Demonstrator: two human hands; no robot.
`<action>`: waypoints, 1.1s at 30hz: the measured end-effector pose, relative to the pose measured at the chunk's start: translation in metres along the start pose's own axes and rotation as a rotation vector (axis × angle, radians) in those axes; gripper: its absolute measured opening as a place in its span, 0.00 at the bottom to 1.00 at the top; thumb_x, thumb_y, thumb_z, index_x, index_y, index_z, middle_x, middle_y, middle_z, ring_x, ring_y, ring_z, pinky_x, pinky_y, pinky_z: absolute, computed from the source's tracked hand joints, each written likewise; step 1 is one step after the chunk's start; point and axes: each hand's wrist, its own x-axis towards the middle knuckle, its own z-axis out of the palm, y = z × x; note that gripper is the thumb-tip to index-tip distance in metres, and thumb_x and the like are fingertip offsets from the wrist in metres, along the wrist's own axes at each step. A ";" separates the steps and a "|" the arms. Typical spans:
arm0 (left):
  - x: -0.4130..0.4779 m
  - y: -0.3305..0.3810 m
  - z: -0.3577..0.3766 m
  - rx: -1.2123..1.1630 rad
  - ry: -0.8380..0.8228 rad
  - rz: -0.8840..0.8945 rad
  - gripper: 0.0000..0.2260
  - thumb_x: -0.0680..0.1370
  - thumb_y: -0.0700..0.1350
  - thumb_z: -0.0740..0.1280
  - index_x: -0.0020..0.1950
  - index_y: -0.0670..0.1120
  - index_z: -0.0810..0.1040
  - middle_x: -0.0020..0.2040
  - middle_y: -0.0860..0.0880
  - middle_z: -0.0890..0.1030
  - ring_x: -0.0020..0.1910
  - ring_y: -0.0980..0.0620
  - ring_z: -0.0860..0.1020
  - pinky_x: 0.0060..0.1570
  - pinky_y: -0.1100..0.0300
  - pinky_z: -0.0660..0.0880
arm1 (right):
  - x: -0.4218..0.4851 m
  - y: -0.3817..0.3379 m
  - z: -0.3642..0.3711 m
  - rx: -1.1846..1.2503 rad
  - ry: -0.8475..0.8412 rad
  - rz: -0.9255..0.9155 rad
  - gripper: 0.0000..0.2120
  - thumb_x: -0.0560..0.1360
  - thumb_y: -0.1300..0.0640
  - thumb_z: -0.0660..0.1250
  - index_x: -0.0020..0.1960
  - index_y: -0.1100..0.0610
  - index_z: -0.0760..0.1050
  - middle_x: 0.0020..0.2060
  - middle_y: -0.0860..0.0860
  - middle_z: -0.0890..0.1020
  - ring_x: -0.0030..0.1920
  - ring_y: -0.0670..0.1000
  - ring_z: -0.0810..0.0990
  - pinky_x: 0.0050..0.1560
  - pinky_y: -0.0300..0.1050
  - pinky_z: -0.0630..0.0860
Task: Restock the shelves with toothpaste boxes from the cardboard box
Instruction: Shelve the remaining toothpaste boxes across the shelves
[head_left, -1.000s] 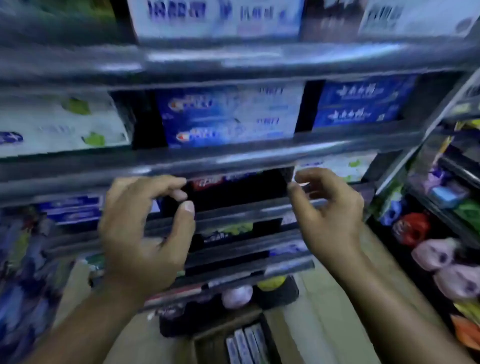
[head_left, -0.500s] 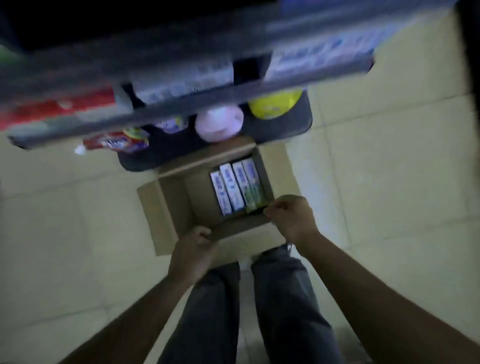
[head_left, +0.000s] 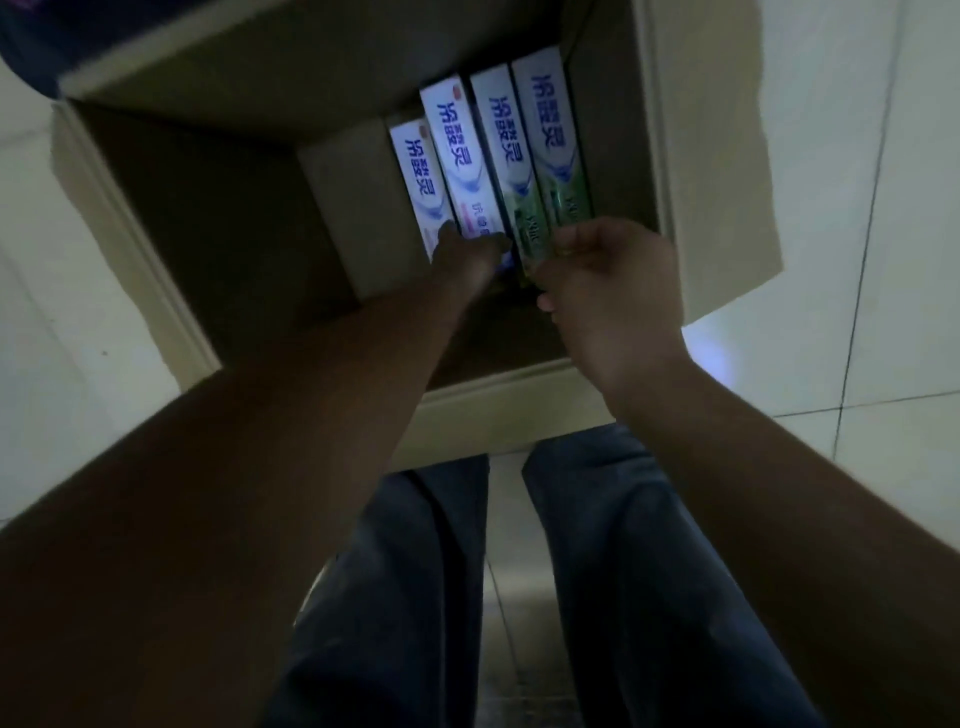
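Observation:
An open cardboard box stands on the floor right below me. Several toothpaste boxes stand on edge side by side in its right half: two white-and-purple ones and two white-and-green ones. My left hand reaches down into the carton, its thumb and fingers straddling the near end of the second white-and-purple box. My right hand is beside it, fingers curled and pinching the near end of the green boxes. The left half of the carton holds nothing that I can see.
Pale tiled floor surrounds the carton. My legs in blue jeans stand just behind its near flap. A dark blue edge of the shelf unit's base shows at the top left. The shelves themselves are out of view.
My view dropped from the shelves to the carton on the floor. Both hands came down from the shelf rails, past the carton's near rim, onto the near ends of the toothpaste boxes.

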 end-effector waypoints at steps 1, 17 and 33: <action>0.009 0.000 0.003 -0.005 -0.009 -0.009 0.34 0.74 0.47 0.73 0.77 0.40 0.65 0.69 0.38 0.76 0.63 0.38 0.79 0.62 0.47 0.79 | 0.001 0.004 0.000 0.011 -0.004 -0.007 0.08 0.75 0.62 0.71 0.53 0.56 0.79 0.44 0.54 0.85 0.49 0.56 0.84 0.55 0.58 0.81; -0.084 0.016 -0.050 -0.474 -0.203 -0.117 0.17 0.79 0.48 0.71 0.67 0.46 0.80 0.65 0.41 0.82 0.56 0.43 0.81 0.57 0.53 0.77 | 0.004 0.000 -0.002 -0.050 -0.057 -0.065 0.06 0.74 0.56 0.73 0.42 0.48 0.78 0.35 0.46 0.83 0.39 0.46 0.82 0.44 0.44 0.78; -0.048 0.007 -0.067 -0.182 -0.001 -0.049 0.12 0.83 0.47 0.61 0.57 0.43 0.82 0.49 0.44 0.85 0.50 0.46 0.83 0.54 0.50 0.80 | -0.001 -0.004 0.004 -0.056 0.031 -0.122 0.13 0.64 0.50 0.72 0.38 0.61 0.79 0.29 0.55 0.82 0.31 0.59 0.83 0.30 0.60 0.79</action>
